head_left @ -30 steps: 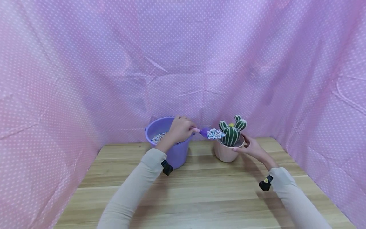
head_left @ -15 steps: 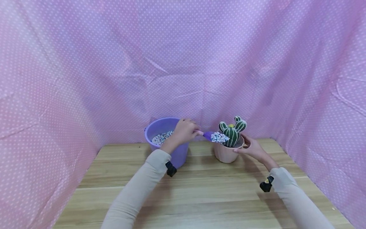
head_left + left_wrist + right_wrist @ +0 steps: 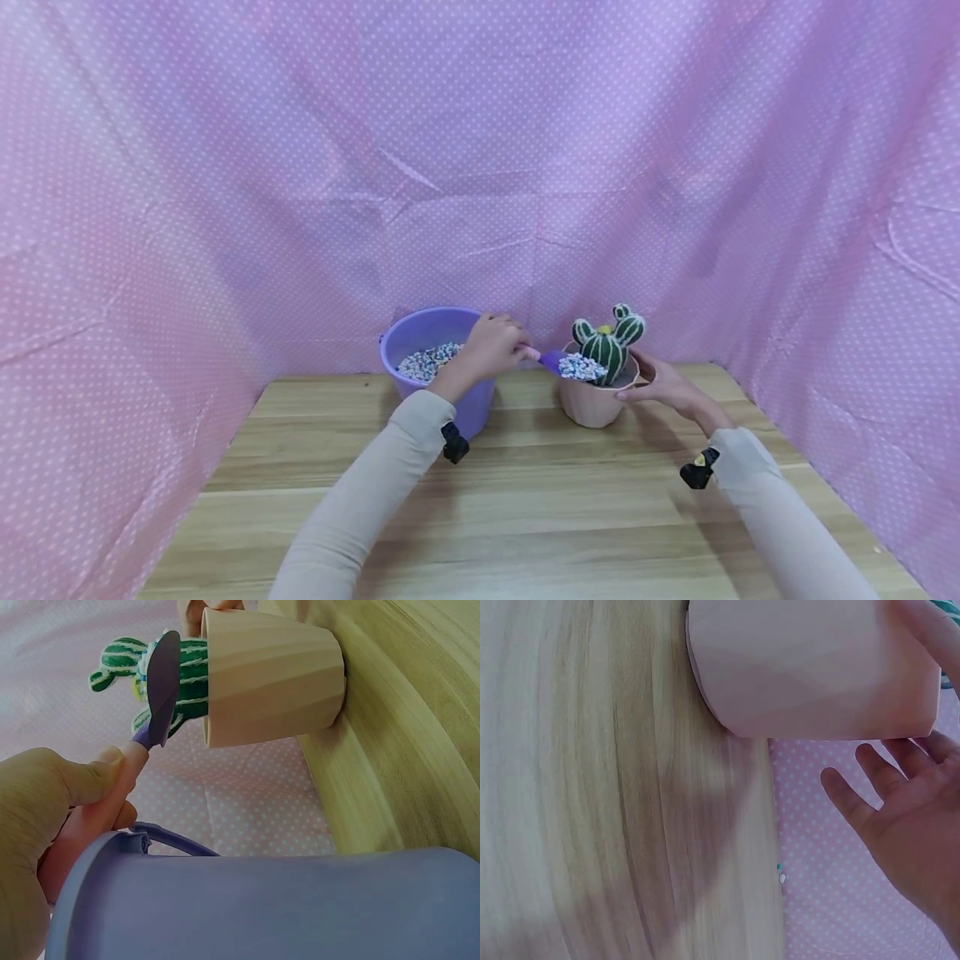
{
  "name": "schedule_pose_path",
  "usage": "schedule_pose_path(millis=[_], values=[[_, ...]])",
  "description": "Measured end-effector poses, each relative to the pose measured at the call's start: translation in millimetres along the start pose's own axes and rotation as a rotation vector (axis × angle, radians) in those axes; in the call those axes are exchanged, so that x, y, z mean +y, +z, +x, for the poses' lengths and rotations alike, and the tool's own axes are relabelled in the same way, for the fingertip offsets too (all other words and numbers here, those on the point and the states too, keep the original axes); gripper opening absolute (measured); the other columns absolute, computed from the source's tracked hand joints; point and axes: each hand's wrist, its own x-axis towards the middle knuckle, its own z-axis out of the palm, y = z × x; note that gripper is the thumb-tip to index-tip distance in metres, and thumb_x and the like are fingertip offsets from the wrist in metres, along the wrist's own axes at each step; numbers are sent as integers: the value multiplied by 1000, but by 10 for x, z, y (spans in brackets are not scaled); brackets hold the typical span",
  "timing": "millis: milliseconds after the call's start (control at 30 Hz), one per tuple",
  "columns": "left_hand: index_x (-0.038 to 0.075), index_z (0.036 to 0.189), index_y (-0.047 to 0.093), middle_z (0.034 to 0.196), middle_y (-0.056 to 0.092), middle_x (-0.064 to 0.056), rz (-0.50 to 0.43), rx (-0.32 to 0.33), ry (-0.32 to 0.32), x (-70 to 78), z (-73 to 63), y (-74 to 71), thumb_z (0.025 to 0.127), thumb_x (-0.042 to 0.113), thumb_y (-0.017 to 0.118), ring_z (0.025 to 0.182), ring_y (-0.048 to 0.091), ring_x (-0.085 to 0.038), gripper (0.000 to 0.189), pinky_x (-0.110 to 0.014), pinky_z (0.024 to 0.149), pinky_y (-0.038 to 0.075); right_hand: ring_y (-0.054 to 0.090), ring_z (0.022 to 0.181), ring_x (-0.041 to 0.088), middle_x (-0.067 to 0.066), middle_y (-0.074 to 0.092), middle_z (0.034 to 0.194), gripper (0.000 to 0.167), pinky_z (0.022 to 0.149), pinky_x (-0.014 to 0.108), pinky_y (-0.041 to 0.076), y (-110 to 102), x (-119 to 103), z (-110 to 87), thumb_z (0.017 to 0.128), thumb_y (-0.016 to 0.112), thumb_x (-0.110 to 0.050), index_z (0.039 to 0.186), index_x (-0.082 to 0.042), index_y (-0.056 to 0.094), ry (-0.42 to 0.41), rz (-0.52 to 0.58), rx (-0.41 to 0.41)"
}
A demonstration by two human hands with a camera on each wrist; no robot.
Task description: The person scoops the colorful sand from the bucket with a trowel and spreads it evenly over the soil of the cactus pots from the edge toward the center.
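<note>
Trowel (image 3: 552, 362) and pot (image 3: 588, 407), one each, occupy two hands (image 3: 492, 345) (image 3: 669, 388).

The left hand (image 3: 491, 346) hides part of a round purple plastic bucket (image 3: 476, 408) in the head view. In the right wrist view, the top edge crops a pale pink fluted pot (image 3: 810, 667), and only a sliver of a green, white-striped cactus (image 3: 949, 609) shows.

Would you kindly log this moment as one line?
left hand: grips trowel; trowel: loaded with granules, beside cactus; right hand: holds pot; cactus: in pot; bucket: contains granules
</note>
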Motion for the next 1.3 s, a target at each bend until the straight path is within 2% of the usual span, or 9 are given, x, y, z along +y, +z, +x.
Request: schedule_pose_path(millis=[300,633,733,967,1033,1200,1300], values=[[19,98,81,97,75,3,-13,-45,1,-16,52,39,93,44,71,99,66,-20,28,-45,106,44,37,143,45,29,38,158,99,102,13,41,23,-12,2,82,84,-9,160,1,23,-6,-31,31],[20,96,82,95,76,3,13,-53,14,-24,89,61,91,45,72,96,67,-20,27,-45,98,47,37,146,44,25,39,159,97,102,12,40,68,-15,-20,82,85,-11,159,-1,27,-12,-70,63],[20,95,82,95,76,3,11,-60,20,-23,102,65,91,45,72,96,66,-20,26,-45,97,47,37,145,45,27,39,158,96,101,16,43,71,-10,-26,82,85,-11,158,1,27,-16,-85,72],[22,94,82,94,76,4,12,-94,17,-2,113,53,90,47,74,96,66,-19,27,-45,98,46,39,143,47,29,39,158,94,105,38,48,70,9,-40,83,84,-11,158,2,27,-26,-110,76],[22,94,83,93,76,5,12,-101,13,6,118,49,89,48,74,94,66,-18,28,-44,97,46,39,143,47,29,38,158,94,105,37,48,69,12,-47,83,83,-11,157,3,27,-33,-113,73],[23,91,83,89,77,7,16,-118,6,21,132,45,88,50,74,90,66,-16,28,-45,100,46,39,144,47,29,39,157,93,101,25,47,80,3,-63,84,83,-10,157,3,28,-40,-108,70],[23,88,82,86,77,7,16,-122,5,29,136,41,88,50,75,89,66,-16,28,-47,101,46,40,142,47,29,40,157,93,102,30,49,87,1,-66,84,83,-11,157,2,28,-41,-114,71]])
